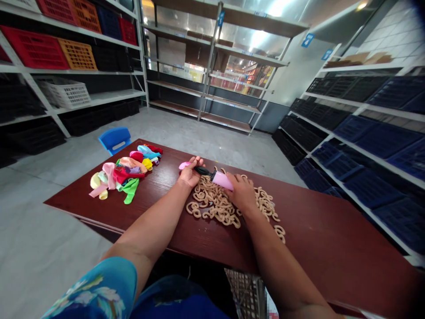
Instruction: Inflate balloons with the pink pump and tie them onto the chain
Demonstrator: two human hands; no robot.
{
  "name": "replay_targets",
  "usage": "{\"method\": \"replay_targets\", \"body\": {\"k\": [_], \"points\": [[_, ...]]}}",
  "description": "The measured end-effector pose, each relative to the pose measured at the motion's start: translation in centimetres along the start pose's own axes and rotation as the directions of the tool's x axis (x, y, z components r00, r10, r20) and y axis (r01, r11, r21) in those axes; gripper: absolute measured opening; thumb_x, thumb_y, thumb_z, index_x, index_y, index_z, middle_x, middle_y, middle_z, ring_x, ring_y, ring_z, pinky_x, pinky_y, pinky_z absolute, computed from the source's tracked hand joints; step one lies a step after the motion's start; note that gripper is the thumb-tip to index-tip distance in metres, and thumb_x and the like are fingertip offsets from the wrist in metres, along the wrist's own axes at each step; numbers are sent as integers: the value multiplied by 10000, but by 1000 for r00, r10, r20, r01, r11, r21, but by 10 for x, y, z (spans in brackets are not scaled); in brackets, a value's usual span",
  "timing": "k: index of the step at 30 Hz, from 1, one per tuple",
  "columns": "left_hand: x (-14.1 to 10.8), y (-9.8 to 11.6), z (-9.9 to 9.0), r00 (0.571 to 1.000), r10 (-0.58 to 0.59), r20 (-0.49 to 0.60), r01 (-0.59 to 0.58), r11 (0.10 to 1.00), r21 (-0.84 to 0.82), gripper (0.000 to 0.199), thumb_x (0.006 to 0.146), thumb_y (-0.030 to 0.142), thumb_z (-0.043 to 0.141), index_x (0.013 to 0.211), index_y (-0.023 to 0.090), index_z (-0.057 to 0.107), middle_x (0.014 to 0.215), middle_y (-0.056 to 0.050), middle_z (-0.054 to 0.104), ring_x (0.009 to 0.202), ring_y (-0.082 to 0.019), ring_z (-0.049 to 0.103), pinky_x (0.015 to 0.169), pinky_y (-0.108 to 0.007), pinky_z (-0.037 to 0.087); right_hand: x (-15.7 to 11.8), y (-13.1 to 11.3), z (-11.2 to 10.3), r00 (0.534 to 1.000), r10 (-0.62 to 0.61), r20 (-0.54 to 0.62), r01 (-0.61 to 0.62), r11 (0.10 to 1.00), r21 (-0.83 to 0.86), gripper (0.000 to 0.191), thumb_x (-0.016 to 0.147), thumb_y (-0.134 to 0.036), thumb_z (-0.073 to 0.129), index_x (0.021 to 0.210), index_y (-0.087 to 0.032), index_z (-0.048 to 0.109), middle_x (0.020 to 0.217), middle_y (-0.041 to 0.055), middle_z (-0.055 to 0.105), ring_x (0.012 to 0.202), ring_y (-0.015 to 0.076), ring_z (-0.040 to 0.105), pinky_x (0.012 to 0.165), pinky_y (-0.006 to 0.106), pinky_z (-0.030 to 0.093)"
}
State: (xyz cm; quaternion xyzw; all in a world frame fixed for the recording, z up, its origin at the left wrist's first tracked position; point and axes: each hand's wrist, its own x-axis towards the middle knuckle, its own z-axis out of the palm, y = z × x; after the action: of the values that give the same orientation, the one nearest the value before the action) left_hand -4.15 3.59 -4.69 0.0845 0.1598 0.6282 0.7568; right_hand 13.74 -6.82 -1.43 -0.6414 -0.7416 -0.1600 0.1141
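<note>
My left hand (191, 173) is palm up with its fingers curled around a pink balloon (184, 165), at the black end of a balloon pump (222, 180). The pump has a lilac barrel, and my right hand (244, 193) is closed around its near end. Where the balloon meets the pump is hidden by my left fingers. Beneath the pump and my right hand lies a pile of tan, curled, rope-like pieces (217, 204), with a few loose ones beside it. Limp balloons in many colours (124, 173) lie heaped on the left of the table.
The dark red-brown table (318, 230) reaches from left to right in front of me. A blue chair (115, 140) stands beyond its left end. Shelves with plastic crates (35, 48) line both sides, and a metal rack (202, 95) stands at the back.
</note>
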Motion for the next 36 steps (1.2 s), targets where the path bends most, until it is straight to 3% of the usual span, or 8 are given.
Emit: {"method": "replay_targets", "body": {"k": [3,7,12,18,25,29,33,36], "points": [[0,3,1,997,-68,34,68,998,0,49,824,145,525,784,156,552,677,4,586,632,-95,584,742,-292,470,0,0,1,1000,-1,2,1,1000,19,566,752,-400,573,1280,-265,421,1106,97,543,978,266,465,834,381,292],[-1,5,5,993,-110,48,108,993,41,309,844,419,478,676,164,524,515,27,454,493,-93,499,677,-308,485,-2,-1,3,1000,-18,9,18,999,46,579,773,-424,555,1307,-271,392,1113,98,533,984,261,455,842,376,283],[-1,3,10,999,-44,-11,45,995,91,496,815,585,358,540,178,287,493,14,391,582,-136,545,655,-326,488,-4,-1,1,1000,-16,4,16,1000,23,606,766,-447,567,1311,-261,377,1118,93,536,996,266,444,859,388,271],[-4,16,21,989,142,-36,-133,972,193,480,840,579,317,574,191,220,498,43,267,529,-87,474,630,-252,459,-6,20,2,995,84,54,-83,996,-28,542,773,-453,552,1214,-161,430,1144,132,504,1023,285,431,850,419,308],[0,48,28,943,322,-81,-284,910,300,383,934,433,214,634,197,177,570,49,157,535,-28,378,725,-265,407,-5,59,14,988,32,154,-35,999,22,496,842,-419,434,1229,-113,387,1207,113,456,1070,263,437,839,414,352],[1,49,29,931,358,-66,-322,896,307,376,927,372,-6,638,197,159,613,40,95,493,8,327,736,-289,370,-7,79,14,984,-3,180,-13,996,88,488,841,-433,390,1196,-98,416,1147,97,501,1054,260,467,827,408,364],[-2,35,31,919,386,-76,-342,879,333,399,922,430,303,635,204,142,526,53,142,470,-70,320,607,-244,392,-8,78,9,986,31,162,-50,992,114,491,715,-430,578,1110,-157,472,1071,96,554,1024,283,492,816,392,383],[-5,22,31,924,370,-99,-311,875,370,416,902,463,331,624,216,145,507,38,141,511,-105,379,590,-244,385,-3,61,7,986,35,161,-53,993,108,494,684,-423,605,1086,-169,474,1016,92,569,1008,299,503,823,414,379]]}}
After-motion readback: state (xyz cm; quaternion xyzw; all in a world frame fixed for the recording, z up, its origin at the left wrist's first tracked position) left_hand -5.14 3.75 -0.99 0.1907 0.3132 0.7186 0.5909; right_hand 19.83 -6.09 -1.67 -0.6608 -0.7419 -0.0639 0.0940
